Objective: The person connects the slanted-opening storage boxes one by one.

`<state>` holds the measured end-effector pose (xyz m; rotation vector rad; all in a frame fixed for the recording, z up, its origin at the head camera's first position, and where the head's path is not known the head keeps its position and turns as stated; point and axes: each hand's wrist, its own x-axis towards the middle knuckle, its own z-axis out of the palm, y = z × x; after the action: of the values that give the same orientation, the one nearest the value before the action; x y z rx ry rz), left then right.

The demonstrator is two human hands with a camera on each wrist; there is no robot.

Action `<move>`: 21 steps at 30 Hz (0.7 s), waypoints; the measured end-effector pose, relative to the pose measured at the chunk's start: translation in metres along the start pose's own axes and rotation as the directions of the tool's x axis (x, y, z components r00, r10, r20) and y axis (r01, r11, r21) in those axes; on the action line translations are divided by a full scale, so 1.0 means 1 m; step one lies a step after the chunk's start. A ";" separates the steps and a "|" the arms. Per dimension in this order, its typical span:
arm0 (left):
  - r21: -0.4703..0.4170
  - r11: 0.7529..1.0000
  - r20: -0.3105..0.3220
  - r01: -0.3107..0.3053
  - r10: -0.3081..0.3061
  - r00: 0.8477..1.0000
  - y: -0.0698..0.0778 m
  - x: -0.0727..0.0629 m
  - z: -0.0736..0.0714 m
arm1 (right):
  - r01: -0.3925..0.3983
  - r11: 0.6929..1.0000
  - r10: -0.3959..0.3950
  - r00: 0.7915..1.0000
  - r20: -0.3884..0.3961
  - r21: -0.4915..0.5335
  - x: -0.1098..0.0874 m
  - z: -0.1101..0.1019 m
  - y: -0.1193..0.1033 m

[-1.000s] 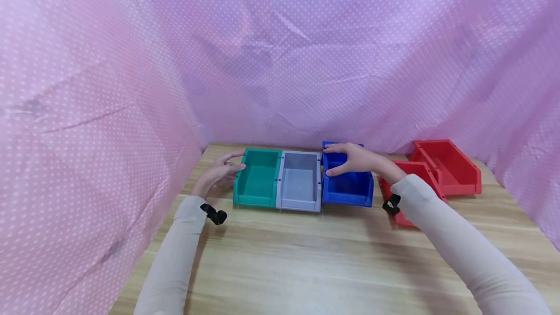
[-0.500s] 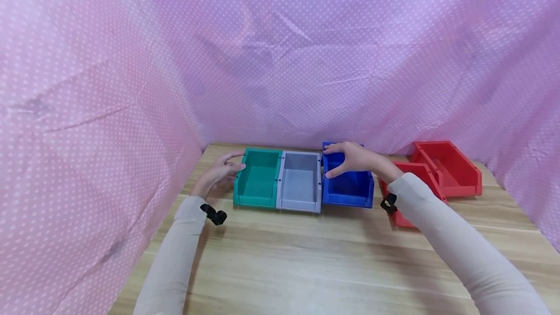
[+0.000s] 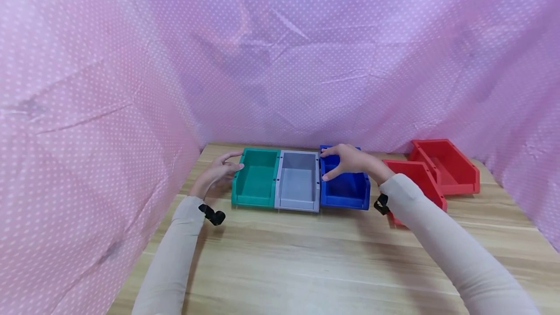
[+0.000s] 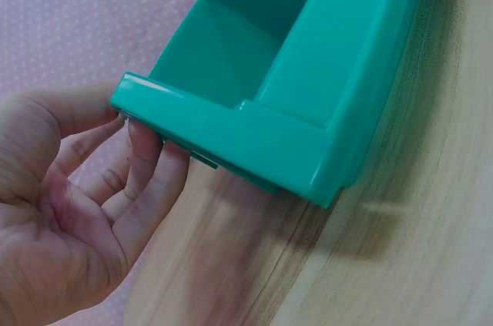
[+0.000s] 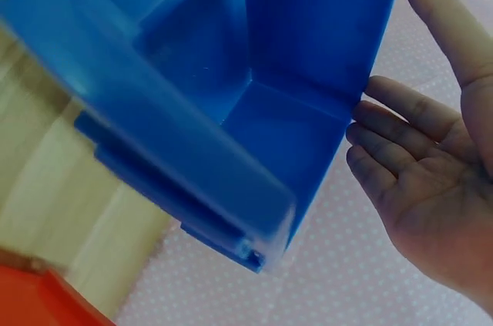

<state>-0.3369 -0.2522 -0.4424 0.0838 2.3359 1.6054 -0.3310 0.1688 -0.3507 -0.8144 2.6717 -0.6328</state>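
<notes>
In the head view a green open-front storage bin [image 3: 255, 201], a grey bin [image 3: 297, 205] and a blue bin [image 3: 345, 202] stand side by side. My left hand [image 3: 218, 171] is at the green bin's left side, with thumb and index tips at its rim. The left wrist view shows several fingertips against the green wall [image 4: 216, 137], under its edge. My right hand [image 3: 355, 160] reaches across the blue bin's rear, thumb and index tip near its left rim. In the right wrist view, extended fingers touch an outer edge of the blue bin [image 5: 308, 133].
Two red bins sit to the right on the wooden table [image 3: 280, 261]: the nearer one [image 3: 417, 181] lies angled under my right forearm, the other [image 3: 455, 164] farther back. Pink dotted cloth [image 3: 280, 62] hangs behind and on the sides.
The blue bin has shifted slightly towards me and left, with my right hand moving along with it. My left hand and the green and grey bins stay about where they were.
</notes>
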 end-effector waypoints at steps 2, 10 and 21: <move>-0.003 1.000 0.005 -0.002 0.002 1.000 0.000 0.001 -0.001 | -0.004 1.000 0.004 1.000 0.011 0.014 0.002 0.002 0.002; -0.002 1.000 0.013 -0.007 0.007 1.000 0.000 0.001 -0.001 | -0.024 0.999 0.023 0.999 0.022 0.046 0.002 0.010 0.008; 0.006 1.000 0.017 -0.031 0.031 0.999 -0.003 0.002 -0.001 | -0.033 0.999 0.033 0.999 0.030 0.002 0.008 0.019 0.011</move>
<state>-0.3390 -0.2538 -0.4447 0.1351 2.3380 1.6057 -0.3353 0.1658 -0.3736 -0.7718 2.6506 -0.6115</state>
